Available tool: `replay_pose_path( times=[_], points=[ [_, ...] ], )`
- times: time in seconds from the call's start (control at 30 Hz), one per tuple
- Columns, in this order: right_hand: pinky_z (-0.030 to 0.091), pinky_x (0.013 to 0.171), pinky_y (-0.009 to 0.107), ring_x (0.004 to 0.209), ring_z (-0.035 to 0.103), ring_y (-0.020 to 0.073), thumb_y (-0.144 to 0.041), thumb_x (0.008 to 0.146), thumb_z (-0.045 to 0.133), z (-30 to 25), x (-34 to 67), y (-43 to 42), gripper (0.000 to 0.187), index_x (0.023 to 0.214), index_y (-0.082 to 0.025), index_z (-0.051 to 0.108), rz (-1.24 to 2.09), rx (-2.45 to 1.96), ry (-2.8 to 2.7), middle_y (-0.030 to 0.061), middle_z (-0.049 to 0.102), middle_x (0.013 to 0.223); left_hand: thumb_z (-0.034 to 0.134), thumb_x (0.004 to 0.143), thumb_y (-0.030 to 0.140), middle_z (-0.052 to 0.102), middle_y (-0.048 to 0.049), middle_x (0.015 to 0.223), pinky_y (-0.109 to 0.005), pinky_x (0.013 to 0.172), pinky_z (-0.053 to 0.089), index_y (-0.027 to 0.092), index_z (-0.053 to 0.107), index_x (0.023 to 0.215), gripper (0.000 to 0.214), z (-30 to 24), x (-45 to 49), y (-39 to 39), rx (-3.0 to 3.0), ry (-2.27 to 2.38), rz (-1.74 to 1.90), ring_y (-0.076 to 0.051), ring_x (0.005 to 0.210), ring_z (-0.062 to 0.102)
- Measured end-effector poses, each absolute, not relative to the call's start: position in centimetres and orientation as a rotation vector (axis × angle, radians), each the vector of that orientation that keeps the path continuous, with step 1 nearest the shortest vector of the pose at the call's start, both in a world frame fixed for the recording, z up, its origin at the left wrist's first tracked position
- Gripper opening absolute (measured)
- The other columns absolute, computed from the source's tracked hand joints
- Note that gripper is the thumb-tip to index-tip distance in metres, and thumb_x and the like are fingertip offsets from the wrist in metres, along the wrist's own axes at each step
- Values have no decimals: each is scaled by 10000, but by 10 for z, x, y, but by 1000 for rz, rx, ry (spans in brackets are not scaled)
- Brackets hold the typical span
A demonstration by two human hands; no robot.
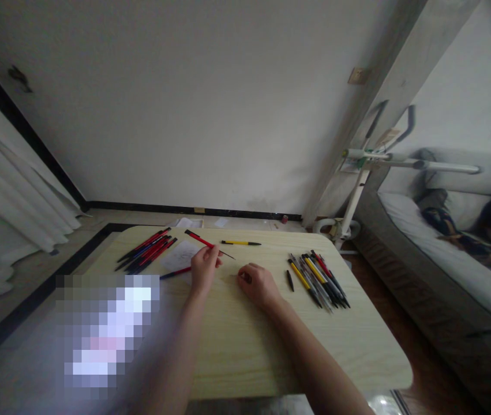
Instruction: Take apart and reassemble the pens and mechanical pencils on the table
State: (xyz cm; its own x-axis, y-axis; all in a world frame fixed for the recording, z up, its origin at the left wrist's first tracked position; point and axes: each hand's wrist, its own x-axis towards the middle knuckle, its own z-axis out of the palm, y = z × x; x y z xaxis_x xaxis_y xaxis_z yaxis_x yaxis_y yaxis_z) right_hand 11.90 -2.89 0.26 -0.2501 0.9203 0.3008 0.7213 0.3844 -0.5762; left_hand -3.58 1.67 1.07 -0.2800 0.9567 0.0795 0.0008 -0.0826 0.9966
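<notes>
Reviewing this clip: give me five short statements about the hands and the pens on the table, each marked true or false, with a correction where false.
1. The left hand holds a red pen by its fingertips. True.
2. The right hand grips the yellow pen. False: that pen lies alone on the table, beyond both hands; the right hand rests curled on the tabletop, and whether it holds anything cannot be told.
3. A bundle of red and dark pens lies to the left of the left hand. True.
4. The mixed pile of pens on the right is stacked upright in a cup. False: they lie flat on the table.
5. A sheet of paper lies near the left hand. True.
</notes>
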Motion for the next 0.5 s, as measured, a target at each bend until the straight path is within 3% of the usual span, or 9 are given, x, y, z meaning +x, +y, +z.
replay_pose_path(
  times=[0.5],
  points=[
    [406, 666, 236, 731, 518, 137, -146, 722, 532, -1, 122, -27, 98, 763, -193, 608, 268, -1363, -1996, 33, 542, 785, 587, 648, 433, 597, -43, 600, -205, 425, 430, 102, 578, 696, 335, 8, -36, 17, 1048, 1306, 1494, -107, 467, 538]
  ],
)
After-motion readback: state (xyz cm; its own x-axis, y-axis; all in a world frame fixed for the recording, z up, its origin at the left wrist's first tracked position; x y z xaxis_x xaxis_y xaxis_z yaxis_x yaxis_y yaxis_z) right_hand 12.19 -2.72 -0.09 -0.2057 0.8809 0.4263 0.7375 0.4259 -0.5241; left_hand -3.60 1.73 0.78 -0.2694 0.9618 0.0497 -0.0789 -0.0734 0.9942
